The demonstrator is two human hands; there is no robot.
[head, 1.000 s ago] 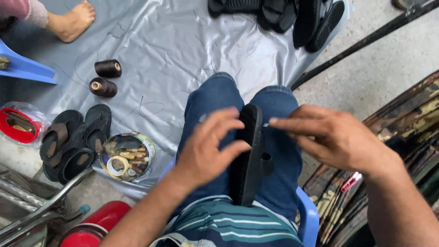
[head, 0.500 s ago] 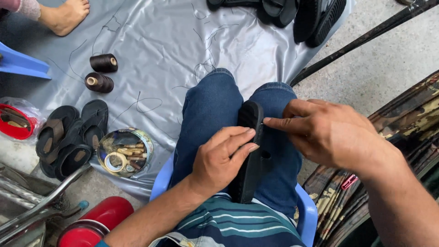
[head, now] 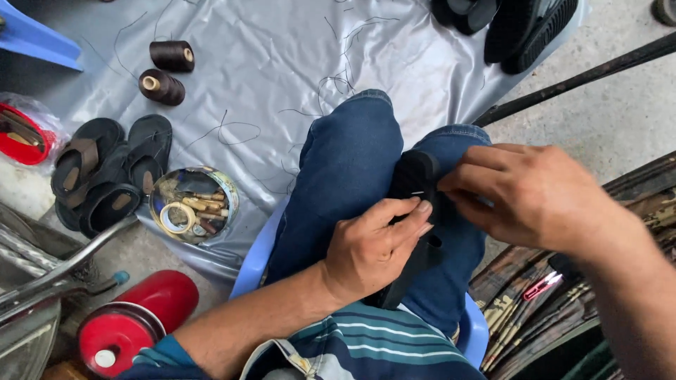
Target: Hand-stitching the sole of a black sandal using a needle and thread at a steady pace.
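A black sandal (head: 415,184) is standing on edge between the person's knees, resting across the lap of the blue jeans (head: 345,176). The left hand (head: 373,250) is wrapping around its lower part, fingers curled closed against the sole and bracing it from the near side. The right hand (head: 524,193) is closing on the upper edge, thumb and fingertips pinched together on the rim; whether they are also holding a needle there cannot be told. The sandal is looking light and rubbery, likely flexing a little rather than staying stiff, so holding it firmly across the sole's width, with the thighs steadying it, is probably the surest hold, while the thin edge suits only a fingertip pinch.

The person is sitting on a blue plastic stool (head: 253,257). On the grey sheet (head: 282,63) ahead, two dark thread spools (head: 166,70) are lying near a pair of dark sandals (head: 105,172) and a round tin of small tools (head: 193,204). Loose threads are trailing over the sheet. More black footwear (head: 514,24) is lying at the far edge, and a red canister (head: 134,327) is lying at lower left.
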